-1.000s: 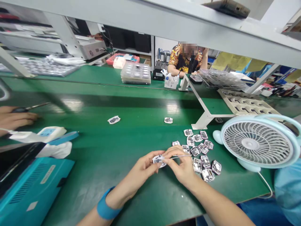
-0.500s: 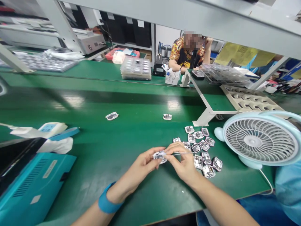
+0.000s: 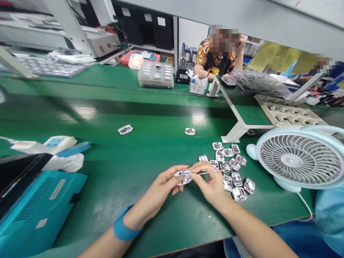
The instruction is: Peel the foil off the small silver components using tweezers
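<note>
My left hand (image 3: 161, 188) pinches a small white-framed part (image 3: 183, 177) just above the green bench. My right hand (image 3: 211, 184) holds thin metal tweezers (image 3: 208, 173), their tip on that part. A blue band is round my left wrist. Just right of my hands lies a cluster of several similar small silvery parts (image 3: 231, 166). Two more single parts lie farther out, one (image 3: 125, 129) to the left and one (image 3: 190, 131) in the middle of the bench.
A pale blue desk fan (image 3: 299, 159) stands at the right. A teal machine (image 3: 34, 209) and a white device (image 3: 53, 143) sit at the left. Stacked clear trays (image 3: 156, 77), a beige tray (image 3: 288, 113) and a white bracket (image 3: 236, 129) lie beyond. A person sits across the bench.
Another person's hand with a tool at the far left has left the view. My hands stay together on the part; the view has tilted slightly.
</note>
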`<state>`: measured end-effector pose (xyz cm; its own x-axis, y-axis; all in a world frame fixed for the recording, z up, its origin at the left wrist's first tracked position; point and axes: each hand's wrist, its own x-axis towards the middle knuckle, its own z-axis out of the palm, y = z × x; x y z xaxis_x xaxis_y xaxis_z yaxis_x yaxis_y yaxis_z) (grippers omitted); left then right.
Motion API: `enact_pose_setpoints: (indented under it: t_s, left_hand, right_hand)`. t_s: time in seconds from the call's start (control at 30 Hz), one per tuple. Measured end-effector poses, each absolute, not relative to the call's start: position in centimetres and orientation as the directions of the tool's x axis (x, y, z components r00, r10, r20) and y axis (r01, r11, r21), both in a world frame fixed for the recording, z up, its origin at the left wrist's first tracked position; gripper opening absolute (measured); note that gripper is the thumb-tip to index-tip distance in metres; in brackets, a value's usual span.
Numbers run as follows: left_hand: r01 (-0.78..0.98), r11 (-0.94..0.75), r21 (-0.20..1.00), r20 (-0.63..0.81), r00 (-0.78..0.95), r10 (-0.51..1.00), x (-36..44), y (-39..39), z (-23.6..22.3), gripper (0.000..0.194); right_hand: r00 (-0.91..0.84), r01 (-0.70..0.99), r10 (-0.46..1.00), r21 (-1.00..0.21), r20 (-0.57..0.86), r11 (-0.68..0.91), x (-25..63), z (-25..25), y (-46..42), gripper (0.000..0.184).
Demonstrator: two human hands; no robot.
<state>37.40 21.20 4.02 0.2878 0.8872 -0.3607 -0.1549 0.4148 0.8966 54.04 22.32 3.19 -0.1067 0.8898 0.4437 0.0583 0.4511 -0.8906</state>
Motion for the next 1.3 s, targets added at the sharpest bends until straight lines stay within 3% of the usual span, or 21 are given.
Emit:
enact_pose_setpoints:
  t_s: [0.17,0.43,0.63,0.87,1.3]
  left_hand:
    - [-0.21,0.428,0.879,-0.373,0.255,0.892,37.3,21.2,4.2,0.034]
    - [-0.102,0.404,0.909,-0.368,0.258,0.893,37.5,21.3,4.2,0.034]
    - [0.006,0.304,0.953,-0.296,0.258,0.92,37.6,21.3,4.4,0.033]
    - [0.055,0.217,0.975,-0.224,0.25,0.942,37.7,21.2,4.5,0.029]
    - [0.081,0.201,0.976,-0.215,0.264,0.94,37.6,21.2,4.3,0.029]
  right_hand:
    - [-0.071,-0.005,0.965,-0.967,0.253,0.254,54.3,3.1,22.5,0.006]
    - [-0.101,-0.036,0.991,-0.996,0.083,0.079,54.4,3.1,23.1,0.02]
    - [-0.023,-0.056,0.997,-0.995,0.08,0.078,54.3,3.1,23.3,0.022]
    - [-0.047,-0.06,0.997,-0.997,0.061,0.059,54.3,3.0,23.4,0.023]
    - [-0.055,-0.112,0.996,-0.992,0.07,0.064,54.4,3.0,23.4,0.024]
